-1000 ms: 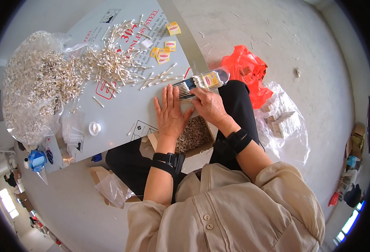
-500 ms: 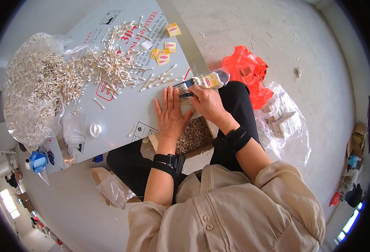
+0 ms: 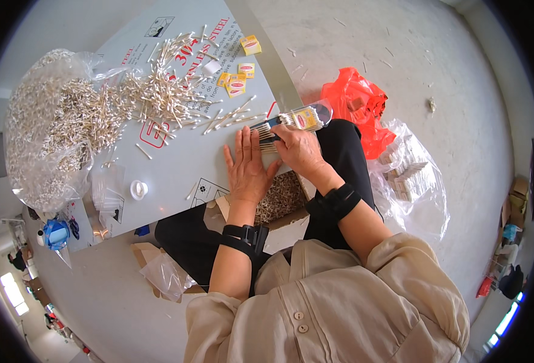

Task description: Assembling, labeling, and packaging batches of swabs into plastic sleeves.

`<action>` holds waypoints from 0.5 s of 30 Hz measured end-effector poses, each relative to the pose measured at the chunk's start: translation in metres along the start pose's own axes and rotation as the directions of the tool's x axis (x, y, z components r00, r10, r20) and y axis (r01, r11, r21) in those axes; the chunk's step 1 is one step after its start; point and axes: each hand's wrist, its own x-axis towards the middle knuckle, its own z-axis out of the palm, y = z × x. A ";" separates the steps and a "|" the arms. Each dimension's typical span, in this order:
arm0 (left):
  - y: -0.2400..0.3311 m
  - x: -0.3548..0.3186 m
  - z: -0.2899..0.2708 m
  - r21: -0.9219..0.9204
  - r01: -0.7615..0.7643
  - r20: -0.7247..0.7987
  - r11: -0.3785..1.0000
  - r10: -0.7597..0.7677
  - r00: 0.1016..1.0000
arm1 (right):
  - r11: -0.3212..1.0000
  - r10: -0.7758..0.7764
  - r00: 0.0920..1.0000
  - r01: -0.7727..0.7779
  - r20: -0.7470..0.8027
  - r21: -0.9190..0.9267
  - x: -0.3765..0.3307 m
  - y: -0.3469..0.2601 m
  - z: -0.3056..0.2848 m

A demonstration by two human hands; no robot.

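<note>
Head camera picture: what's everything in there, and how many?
Table: one, grey, upper left
Loose cotton swabs: many, white, on table
Swab pack: one, white, table's right
Lined-up swabs: several, white, beside pack
Small cards: four-plus, yellow, table's right
Swab bag: one, transparent, table's left
Tub: one, white, table's left
Plastic packets: uncounted, transparent, beside tub
Plastic bag: one, red, right
Bundle bag: one, transparent, right
Cardboard boxes: two, brown, below table
Unclear clutter: many, mixed, side rims
Shirt: one, beige, lower middle
Trousers: pair, black, centre
Wristbands: two-plus, black, wrists
Left hand: one, bare, table edge
Right hand: one, bare, at lined-up swabs
</note>
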 end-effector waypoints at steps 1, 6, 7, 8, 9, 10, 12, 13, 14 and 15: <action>0.000 0.000 0.000 0.000 -0.001 0.000 1.000 0.001 1.000 | 1.000 0.000 1.000 0.000 -0.001 0.000 0.000 0.000 0.000; 0.000 0.000 0.002 0.001 -0.006 -0.007 1.000 0.006 1.000 | 0.999 0.003 1.000 -0.002 0.011 -0.038 0.000 0.002 0.002; 0.000 0.000 0.002 0.001 -0.005 -0.007 1.000 0.005 1.000 | 0.999 0.002 1.000 -0.002 0.012 -0.038 0.000 0.002 0.002; 0.000 0.000 0.002 0.001 -0.008 -0.013 1.000 0.008 1.000 | 0.999 0.001 1.000 -0.001 0.012 -0.044 0.000 0.002 0.002; -0.001 0.000 0.002 0.001 -0.010 -0.020 1.000 0.010 1.000 | 0.999 0.000 1.000 0.001 0.012 -0.050 0.000 0.002 0.002; -0.001 0.000 0.003 0.001 -0.010 -0.020 1.000 0.010 1.000 | 0.999 0.000 1.000 0.001 0.012 -0.050 -0.001 0.001 0.002; -0.001 0.000 0.003 0.007 -0.005 -0.015 1.000 0.005 1.000 | 0.999 -0.025 1.000 0.025 -0.010 -0.033 -0.001 0.001 0.003; 0.000 0.000 0.003 0.007 -0.005 -0.015 1.000 0.005 1.000 | 0.999 -0.025 1.000 0.025 -0.010 -0.034 -0.001 0.002 0.004; 0.000 0.000 0.002 0.010 -0.004 -0.010 1.000 0.004 1.000 | 0.999 -0.031 1.000 0.031 0.003 -0.039 -0.001 0.003 0.004; 0.000 0.001 0.002 0.013 -0.003 -0.004 1.000 0.003 1.000 | 0.998 -0.037 0.999 0.038 0.015 -0.045 -0.001 0.003 0.004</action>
